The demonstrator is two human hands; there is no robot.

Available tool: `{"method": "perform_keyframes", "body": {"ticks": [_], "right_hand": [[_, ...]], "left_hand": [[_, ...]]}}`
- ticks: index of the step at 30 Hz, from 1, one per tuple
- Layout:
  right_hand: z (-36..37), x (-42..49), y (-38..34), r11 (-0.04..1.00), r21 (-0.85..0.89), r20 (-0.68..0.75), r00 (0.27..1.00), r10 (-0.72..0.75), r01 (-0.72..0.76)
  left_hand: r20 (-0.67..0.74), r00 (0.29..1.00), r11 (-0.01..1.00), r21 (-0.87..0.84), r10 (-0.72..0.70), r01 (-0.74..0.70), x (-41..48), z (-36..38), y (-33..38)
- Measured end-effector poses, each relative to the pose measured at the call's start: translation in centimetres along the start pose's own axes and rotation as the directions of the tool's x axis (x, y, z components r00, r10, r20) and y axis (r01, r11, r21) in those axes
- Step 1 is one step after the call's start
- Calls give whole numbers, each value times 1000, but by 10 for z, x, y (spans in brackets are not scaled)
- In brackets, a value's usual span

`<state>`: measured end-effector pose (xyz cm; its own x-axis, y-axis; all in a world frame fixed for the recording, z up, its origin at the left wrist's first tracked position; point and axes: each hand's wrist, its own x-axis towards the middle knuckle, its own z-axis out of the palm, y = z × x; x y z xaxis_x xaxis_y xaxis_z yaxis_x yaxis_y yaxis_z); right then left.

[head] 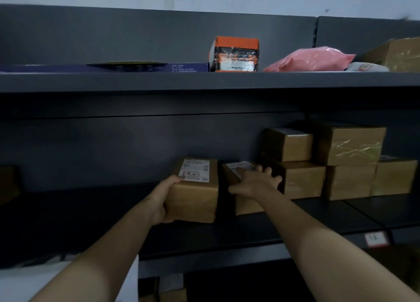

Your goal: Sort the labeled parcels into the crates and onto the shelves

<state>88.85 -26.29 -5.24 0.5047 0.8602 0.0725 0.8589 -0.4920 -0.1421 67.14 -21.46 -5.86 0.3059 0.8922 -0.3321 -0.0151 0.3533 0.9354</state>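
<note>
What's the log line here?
left hand grips labelled brown cardboard parcel | right hand holds neighbouring brown cardboard parcel | at dark metal shelf

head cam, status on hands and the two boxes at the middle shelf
Left hand grips left box by its side. Right hand clasps right box from above. Box stack close beside right box, on its right.

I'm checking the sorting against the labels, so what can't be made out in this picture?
Label on the left parcel, held by the left hand, head view: print too small and blurred to read.
Label on the right parcel, head view: mostly covered by the right hand.
Red-edged shelf tag, head view: blurred, unreadable.
Box at the left edge, head view: cut off by the frame, in shadow.
</note>
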Motion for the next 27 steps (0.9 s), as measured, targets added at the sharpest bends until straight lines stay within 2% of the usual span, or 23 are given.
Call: {"method": "perform_keyframes", "body": {"ticks": [2,6,8,10,13,17,22,27], "right_hand": [[0,-10,-7,997,73,3,1000,-23,23],[-5,-24,-5,912,403,47,997,68,-81],[-4,-30,-1,796,585,26,984,176,-158],[-3,-39,3,641,726,82,958,276,-247],[-5,-59,6,445,844,178,938,297,-301],[4,-72,12,272,930,188,957,223,-246],[12,-77,17,141,966,192,967,164,-216],[22,-80,18,31,992,112,975,190,-120]], "left_hand": [[43,999,1000,7,11,-11,-2,-8,-2],[168,985,999,22,41,-45,-9,-22,-5],[223,974,998,32,44,-52,-13,-26,-7],[255,966,997,43,48,-61,-16,-27,-9],[276,961,998,44,34,-48,-18,-30,-9],[257,966,998,50,25,-39,-15,-29,-10],[228,970,994,46,83,-96,-10,-25,-13],[236,963,988,53,127,-143,-17,-20,-14]]}}
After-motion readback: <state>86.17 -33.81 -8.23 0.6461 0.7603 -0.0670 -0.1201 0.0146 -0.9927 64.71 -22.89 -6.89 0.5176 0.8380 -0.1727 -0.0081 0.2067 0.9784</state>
